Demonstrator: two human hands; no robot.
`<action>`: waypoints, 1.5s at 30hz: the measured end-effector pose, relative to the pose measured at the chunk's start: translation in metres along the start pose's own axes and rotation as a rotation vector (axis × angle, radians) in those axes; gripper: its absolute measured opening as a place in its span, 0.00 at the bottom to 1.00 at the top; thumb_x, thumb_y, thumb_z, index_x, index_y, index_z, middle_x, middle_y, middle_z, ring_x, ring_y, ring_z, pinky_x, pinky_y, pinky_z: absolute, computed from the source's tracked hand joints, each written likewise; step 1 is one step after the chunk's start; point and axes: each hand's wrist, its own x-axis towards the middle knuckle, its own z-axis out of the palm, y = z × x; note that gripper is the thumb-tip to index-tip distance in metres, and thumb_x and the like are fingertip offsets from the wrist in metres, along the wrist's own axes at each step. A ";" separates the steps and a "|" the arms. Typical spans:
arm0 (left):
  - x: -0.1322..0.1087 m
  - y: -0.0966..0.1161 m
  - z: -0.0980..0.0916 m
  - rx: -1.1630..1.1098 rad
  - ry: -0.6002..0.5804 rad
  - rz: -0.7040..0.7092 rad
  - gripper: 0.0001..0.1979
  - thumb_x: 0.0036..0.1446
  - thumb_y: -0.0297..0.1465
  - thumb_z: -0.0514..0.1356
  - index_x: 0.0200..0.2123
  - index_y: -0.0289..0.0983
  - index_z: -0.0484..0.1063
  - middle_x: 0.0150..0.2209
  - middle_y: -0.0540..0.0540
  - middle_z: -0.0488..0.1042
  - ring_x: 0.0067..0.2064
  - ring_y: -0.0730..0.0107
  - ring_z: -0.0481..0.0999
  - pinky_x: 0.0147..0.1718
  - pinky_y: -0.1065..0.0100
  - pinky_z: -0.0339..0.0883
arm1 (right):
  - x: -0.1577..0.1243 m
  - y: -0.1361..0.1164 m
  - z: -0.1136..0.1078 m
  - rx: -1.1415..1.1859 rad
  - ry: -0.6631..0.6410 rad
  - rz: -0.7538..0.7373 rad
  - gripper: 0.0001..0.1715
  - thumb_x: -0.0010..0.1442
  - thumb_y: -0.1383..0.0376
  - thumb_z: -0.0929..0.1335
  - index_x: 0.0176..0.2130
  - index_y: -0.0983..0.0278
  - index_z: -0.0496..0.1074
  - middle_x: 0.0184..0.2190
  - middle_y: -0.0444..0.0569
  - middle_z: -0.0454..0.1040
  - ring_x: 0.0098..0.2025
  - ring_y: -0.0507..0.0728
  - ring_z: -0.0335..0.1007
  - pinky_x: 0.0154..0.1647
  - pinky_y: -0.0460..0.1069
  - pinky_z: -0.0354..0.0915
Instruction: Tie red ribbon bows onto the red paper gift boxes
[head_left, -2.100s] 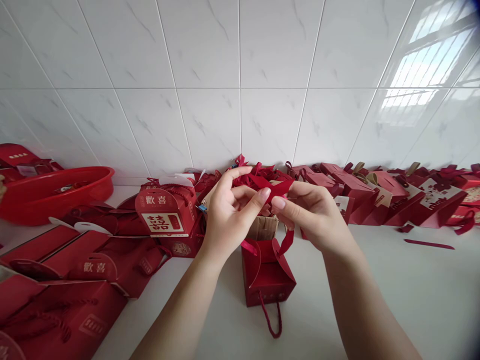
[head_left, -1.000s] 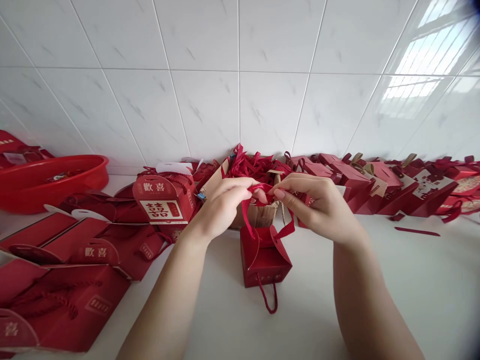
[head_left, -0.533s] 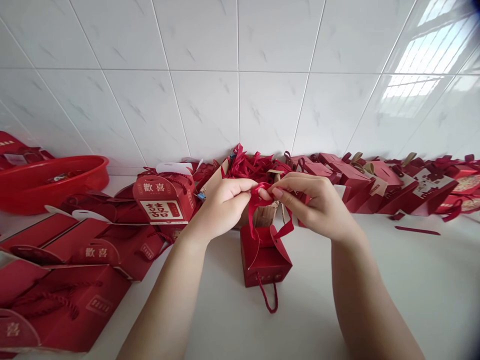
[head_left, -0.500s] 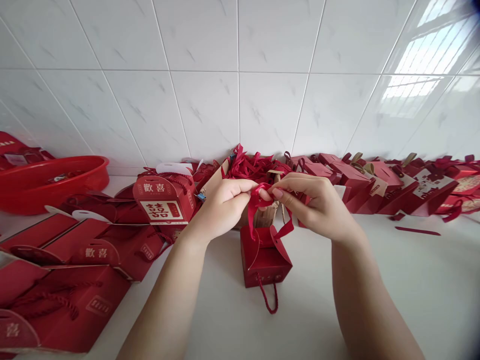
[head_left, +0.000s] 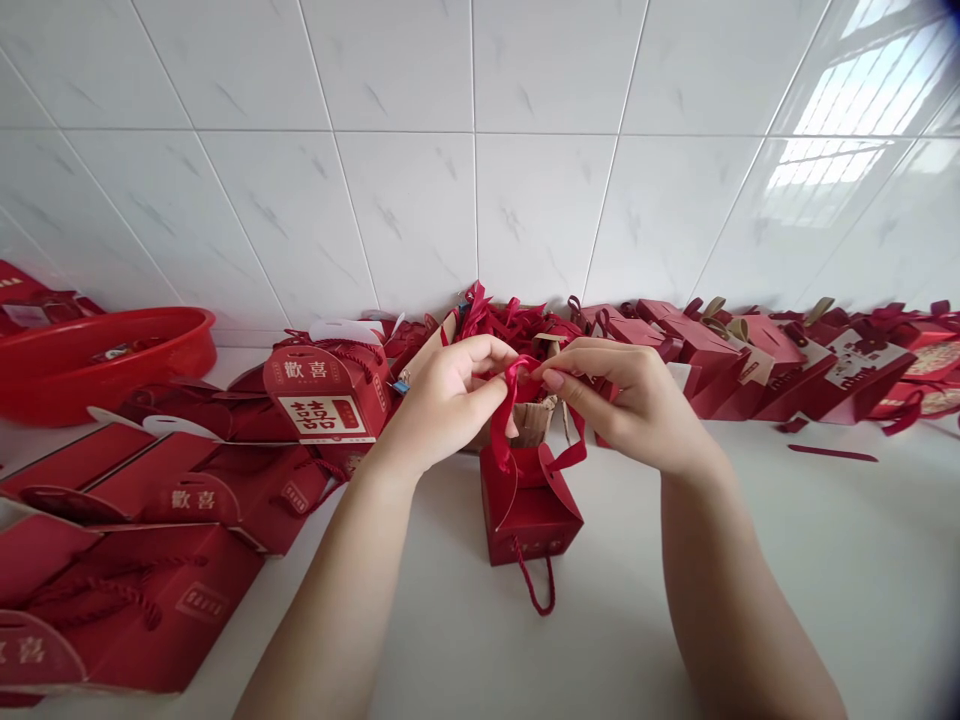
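Observation:
A red ribbon (head_left: 504,425) hangs in a loop between my two hands, above a small red gift box (head_left: 529,505) on the white table. My left hand (head_left: 461,400) pinches the ribbon from the left, fingers bent. From the right, my right hand (head_left: 619,400) grips it between thumb and forefinger. The ribbon's lower parts reach down to the box's folded top flaps. A twisted red cord handle (head_left: 538,595) droops from the box's near side onto the table. The exact crossing of the ribbon at my fingertips is partly hidden.
Behind my hands a cardboard box (head_left: 531,422) holds many red ribbons (head_left: 517,320). Several finished-looking red boxes (head_left: 697,345) line the wall at right, near a loose ribbon strip (head_left: 832,453). Flattened red boxes (head_left: 150,590), an upright box (head_left: 326,390) and a red basin (head_left: 172,340) occupy the left.
My left fingers have shifted on the ribbon, one fingertip now showing below it. The ribbon loop stands a little differently; the gift box stays in place on the table.

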 end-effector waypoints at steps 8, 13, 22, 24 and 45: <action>0.001 -0.003 0.001 -0.113 -0.033 -0.050 0.08 0.53 0.25 0.57 0.38 0.38 0.64 0.33 0.49 0.76 0.30 0.70 0.78 0.30 0.68 0.73 | 0.000 0.000 0.000 0.021 -0.008 -0.016 0.12 0.63 0.66 0.64 0.32 0.65 0.76 0.29 0.48 0.74 0.32 0.52 0.67 0.33 0.47 0.63; 0.002 -0.006 0.003 -0.001 0.031 0.009 0.11 0.51 0.22 0.58 0.38 0.37 0.64 0.32 0.50 0.74 0.35 0.71 0.76 0.32 0.72 0.70 | 0.000 0.005 0.000 0.055 -0.004 -0.028 0.12 0.63 0.64 0.65 0.34 0.64 0.78 0.31 0.49 0.76 0.34 0.53 0.69 0.35 0.48 0.66; 0.001 -0.009 -0.003 0.401 0.284 0.324 0.09 0.55 0.23 0.54 0.39 0.39 0.66 0.36 0.49 0.70 0.39 0.73 0.72 0.38 0.70 0.69 | -0.006 0.018 -0.007 0.406 0.080 0.184 0.14 0.60 0.57 0.68 0.34 0.63 0.79 0.34 0.48 0.77 0.41 0.56 0.73 0.40 0.49 0.68; 0.000 -0.009 -0.005 0.423 0.295 0.335 0.09 0.55 0.23 0.54 0.39 0.38 0.66 0.35 0.49 0.69 0.39 0.73 0.72 0.39 0.70 0.69 | -0.011 0.018 -0.011 0.402 0.115 0.246 0.14 0.60 0.57 0.68 0.33 0.64 0.79 0.32 0.47 0.77 0.39 0.55 0.73 0.39 0.48 0.68; -0.080 -0.042 -0.053 0.882 0.585 0.037 0.14 0.50 0.25 0.55 0.43 0.39 0.64 0.32 0.48 0.72 0.34 0.66 0.75 0.36 0.67 0.69 | -0.106 0.066 -0.021 0.267 0.425 0.780 0.16 0.51 0.56 0.67 0.26 0.68 0.73 0.25 0.50 0.75 0.25 0.50 0.68 0.28 0.44 0.65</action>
